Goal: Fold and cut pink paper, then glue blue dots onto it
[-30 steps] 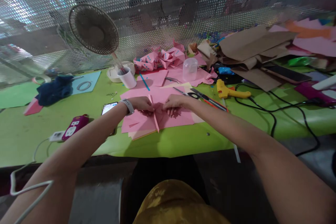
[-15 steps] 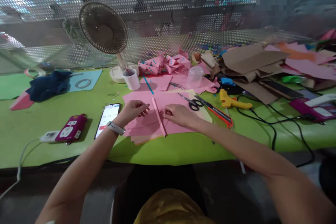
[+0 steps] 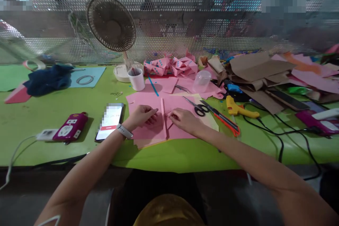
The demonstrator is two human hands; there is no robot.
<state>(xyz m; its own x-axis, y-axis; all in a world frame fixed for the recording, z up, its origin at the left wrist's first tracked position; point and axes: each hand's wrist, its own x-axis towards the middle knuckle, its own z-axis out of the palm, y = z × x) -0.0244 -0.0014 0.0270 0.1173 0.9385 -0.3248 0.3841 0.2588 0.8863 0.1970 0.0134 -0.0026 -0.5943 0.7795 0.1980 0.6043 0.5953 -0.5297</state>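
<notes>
A narrow pink paper strip (image 3: 163, 120) stands out from a stack of pink paper sheets (image 3: 137, 99), between my two hands. My left hand (image 3: 144, 116), wearing a pale wristband, hovers over the stack left of the strip. Its thumb is apart from the loosely bent fingers, and nothing shows in them. To the right of the strip, my right hand (image 3: 183, 120) is closed in a pinch, fingertips close to the strip. Whatever they pinch is too small to make out. Black-handled scissors (image 3: 199, 108) and an orange box cutter (image 3: 224, 119) lie beyond my right hand.
A phone (image 3: 109, 122) and a purple power socket (image 3: 70, 127) lie at left. A fan (image 3: 111, 24) and a white cup (image 3: 136, 79) stand behind. Spotted pink paper shapes (image 3: 169, 65), a clear cup (image 3: 202, 81), a yellow glue gun (image 3: 239, 108) and brown paper (image 3: 259, 69) are farther right.
The view has shifted slightly, moving most things on the table a little rightward. My right hand has edged slightly toward me, still pinched. My left hand keeps nearly the same loose pose.
</notes>
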